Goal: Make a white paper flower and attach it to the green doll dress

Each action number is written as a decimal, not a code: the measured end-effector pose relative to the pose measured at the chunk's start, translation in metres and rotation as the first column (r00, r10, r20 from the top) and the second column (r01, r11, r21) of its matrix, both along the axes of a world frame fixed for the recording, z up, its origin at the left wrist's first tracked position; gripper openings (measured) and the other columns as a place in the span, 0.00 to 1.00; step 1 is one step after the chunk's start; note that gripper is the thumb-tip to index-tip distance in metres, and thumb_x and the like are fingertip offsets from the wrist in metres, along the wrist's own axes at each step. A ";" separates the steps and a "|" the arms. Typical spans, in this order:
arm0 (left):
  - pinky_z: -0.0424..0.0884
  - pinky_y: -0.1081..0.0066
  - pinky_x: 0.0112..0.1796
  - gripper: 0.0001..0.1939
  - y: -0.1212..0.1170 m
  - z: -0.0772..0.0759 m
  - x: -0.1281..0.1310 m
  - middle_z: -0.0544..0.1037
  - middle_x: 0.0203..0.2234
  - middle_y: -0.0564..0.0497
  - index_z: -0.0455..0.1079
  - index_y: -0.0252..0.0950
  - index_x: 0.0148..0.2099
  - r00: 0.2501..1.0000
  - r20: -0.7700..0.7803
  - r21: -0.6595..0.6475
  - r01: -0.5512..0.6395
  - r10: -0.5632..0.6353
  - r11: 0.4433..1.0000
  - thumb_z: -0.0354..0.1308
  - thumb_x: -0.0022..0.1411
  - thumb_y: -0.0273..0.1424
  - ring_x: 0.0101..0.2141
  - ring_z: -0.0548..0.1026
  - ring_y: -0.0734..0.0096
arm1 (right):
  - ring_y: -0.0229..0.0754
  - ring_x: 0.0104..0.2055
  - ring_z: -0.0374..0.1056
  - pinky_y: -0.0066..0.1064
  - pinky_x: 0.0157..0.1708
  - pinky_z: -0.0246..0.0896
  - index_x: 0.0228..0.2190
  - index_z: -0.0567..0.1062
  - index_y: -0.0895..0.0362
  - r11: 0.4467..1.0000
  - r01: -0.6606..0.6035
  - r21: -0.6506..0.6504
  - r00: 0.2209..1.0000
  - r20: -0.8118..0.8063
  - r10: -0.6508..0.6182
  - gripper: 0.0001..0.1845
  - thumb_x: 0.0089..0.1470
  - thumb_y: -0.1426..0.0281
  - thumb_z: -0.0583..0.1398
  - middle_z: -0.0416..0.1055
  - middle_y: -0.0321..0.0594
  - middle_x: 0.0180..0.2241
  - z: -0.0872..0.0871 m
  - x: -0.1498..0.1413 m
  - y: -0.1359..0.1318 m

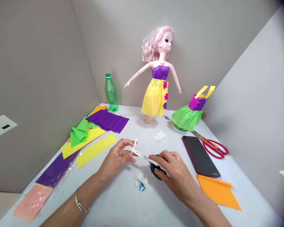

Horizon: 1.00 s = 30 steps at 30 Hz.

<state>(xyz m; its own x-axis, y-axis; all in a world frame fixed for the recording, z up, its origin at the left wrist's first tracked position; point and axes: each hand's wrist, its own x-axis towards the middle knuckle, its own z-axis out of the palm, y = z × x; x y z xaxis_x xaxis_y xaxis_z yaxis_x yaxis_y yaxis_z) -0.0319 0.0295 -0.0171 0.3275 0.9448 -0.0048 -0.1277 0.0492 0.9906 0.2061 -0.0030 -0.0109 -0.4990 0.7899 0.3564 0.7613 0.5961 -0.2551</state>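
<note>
Between the fingertips of my left hand (116, 159), a narrow white strip (135, 143) is pinched so that its end points up and away. My right hand (174, 168) grips small scissors (153, 170) by their black handles. Their silver blades reach left to the strip, close to my left fingertips; whether they have cut into it I cannot tell. Below the scissors, a crumpled white and blue wrapper (141, 183) lies on the table. A small white piece, perhaps paper (160, 136), rests farther back.
A pink-haired doll (156, 94) stands at the back, between a green bottle (111, 94) and a green and purple doll dress (188, 116). Coloured crepe paper (107, 121) lies left. At right are a phone (201, 156), red-handled scissors (215, 148) and an orange sheet (217, 190).
</note>
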 end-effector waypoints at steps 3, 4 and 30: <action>0.76 0.70 0.41 0.13 0.001 -0.001 0.000 0.67 0.53 0.52 0.66 0.41 0.47 1.000 -0.001 0.007 0.002 -0.002 1.000 0.62 0.60 0.31 0.34 0.75 0.77 | 0.47 0.37 0.63 0.39 0.40 0.60 0.51 0.69 0.52 1.000 -0.015 -0.012 1.000 0.002 0.015 0.22 0.55 0.78 0.61 0.67 0.42 0.37 0.002 -0.001 -0.001; 0.76 0.70 0.41 0.13 0.001 -0.002 -0.001 0.67 0.53 0.52 0.65 0.41 0.47 1.000 -0.001 0.010 0.004 -0.004 1.000 0.62 0.61 0.31 0.34 0.75 0.78 | 0.47 0.37 0.63 0.40 0.41 0.59 0.51 0.70 0.52 1.000 -0.024 -0.006 1.000 -0.006 0.024 0.21 0.55 0.77 0.60 0.67 0.42 0.37 0.003 -0.001 -0.001; 0.76 0.72 0.34 0.38 0.000 0.006 0.006 0.68 0.53 0.42 0.53 0.46 0.59 0.960 0.270 -0.015 -0.078 0.079 0.997 0.69 0.51 0.28 0.35 0.81 0.67 | 0.44 0.38 0.67 0.34 0.40 0.63 0.45 0.75 0.50 0.835 -0.197 -0.514 0.874 -0.479 -0.089 0.15 0.54 0.70 0.60 0.67 0.38 0.34 0.001 0.005 0.005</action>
